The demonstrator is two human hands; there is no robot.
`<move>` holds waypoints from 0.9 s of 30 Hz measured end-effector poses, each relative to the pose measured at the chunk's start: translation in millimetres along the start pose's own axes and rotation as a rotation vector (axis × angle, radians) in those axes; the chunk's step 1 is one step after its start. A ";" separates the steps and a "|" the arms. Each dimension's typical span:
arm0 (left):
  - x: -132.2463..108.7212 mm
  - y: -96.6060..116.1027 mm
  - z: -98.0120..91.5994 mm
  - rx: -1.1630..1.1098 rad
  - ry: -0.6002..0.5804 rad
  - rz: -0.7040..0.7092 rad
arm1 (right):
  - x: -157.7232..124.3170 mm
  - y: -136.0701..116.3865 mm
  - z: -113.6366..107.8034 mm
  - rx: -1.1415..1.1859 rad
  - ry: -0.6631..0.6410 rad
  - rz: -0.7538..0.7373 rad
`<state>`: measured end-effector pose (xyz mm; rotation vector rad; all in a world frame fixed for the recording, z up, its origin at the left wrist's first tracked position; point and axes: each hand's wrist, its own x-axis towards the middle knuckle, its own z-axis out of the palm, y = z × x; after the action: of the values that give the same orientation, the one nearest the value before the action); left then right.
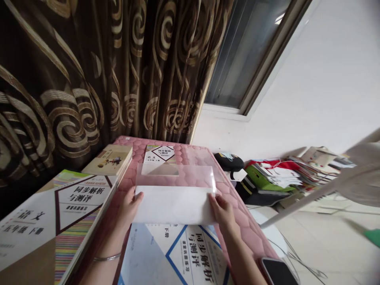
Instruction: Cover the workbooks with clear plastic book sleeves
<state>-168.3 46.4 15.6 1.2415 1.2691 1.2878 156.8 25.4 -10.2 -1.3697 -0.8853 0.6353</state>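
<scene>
Both hands hold a clear plastic sheet with a white lower part [175, 206], stretched out level between them. My left hand [132, 203] pinches its left edge and wears a silver bangle at the wrist. At the opposite edge, my right hand [220, 208] grips with the thumb on top. Just below the sheet lies a blue-and-white workbook [175, 255], its upper part covered by the white piece. Beyond, a workbook with a tan-and-white cover [160, 156] shows partly through clear plastic lying on the pink quilted mat [243, 213].
A stack of workbooks [32, 233] stands at the left, with more books [109, 158] behind it. A phone [279, 271] rests near the lower right. A patterned curtain [133, 67] hangs behind. To the right are a white fan [311, 190], cables and piled books [317, 162].
</scene>
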 end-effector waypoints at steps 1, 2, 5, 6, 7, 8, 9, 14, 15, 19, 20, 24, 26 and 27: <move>1.3 -2.3 -0.9 0.003 -0.010 0.004 | -2.0 2.4 1.6 0.004 0.018 0.001; 2.9 -4.9 -1.7 0.008 -0.016 0.008 | -4.1 3.8 2.9 0.008 0.020 0.006; 7.2 -12.3 -2.6 0.048 0.010 0.024 | -10.2 3.0 4.0 0.030 0.005 -0.017; 8.0 -14.0 -2.3 0.065 0.031 0.029 | -12.0 1.8 3.6 0.033 -0.013 -0.020; 8.4 -15.0 -1.8 0.081 0.054 0.033 | -13.6 0.7 2.9 0.036 -0.032 -0.020; 8.3 -15.6 -1.1 0.095 0.075 0.036 | -14.9 0.1 2.1 0.038 -0.051 -0.017; 7.8 -15.7 -0.5 0.108 0.092 0.038 | -15.7 0.0 1.4 0.039 -0.063 -0.014; 3.1 -11.9 2.1 0.180 0.118 0.032 | -14.6 8.6 1.0 -0.022 -0.007 -0.065; 2.1 -10.5 2.5 0.196 0.120 0.028 | -14.0 10.7 1.4 -0.040 0.002 -0.072; -3.2 0.8 4.1 0.223 0.137 0.033 | -13.3 14.0 3.2 -0.079 0.039 -0.079; -5.2 5.3 4.4 0.223 0.140 0.033 | -13.8 13.3 3.4 -0.085 0.050 -0.079; -14.4 24.9 5.9 0.276 0.140 0.010 | -17.6 6.6 2.6 -0.065 0.044 -0.070; -17.1 30.1 7.1 0.315 0.156 0.015 | -19.7 3.2 1.9 -0.030 0.004 -0.060; -17.5 30.5 7.7 0.323 0.173 0.023 | -20.4 2.0 1.7 -0.020 -0.012 -0.057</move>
<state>-158.0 28.0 44.7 1.3932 1.6408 1.2621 144.5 9.7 -15.5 -1.3548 -0.9393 0.5933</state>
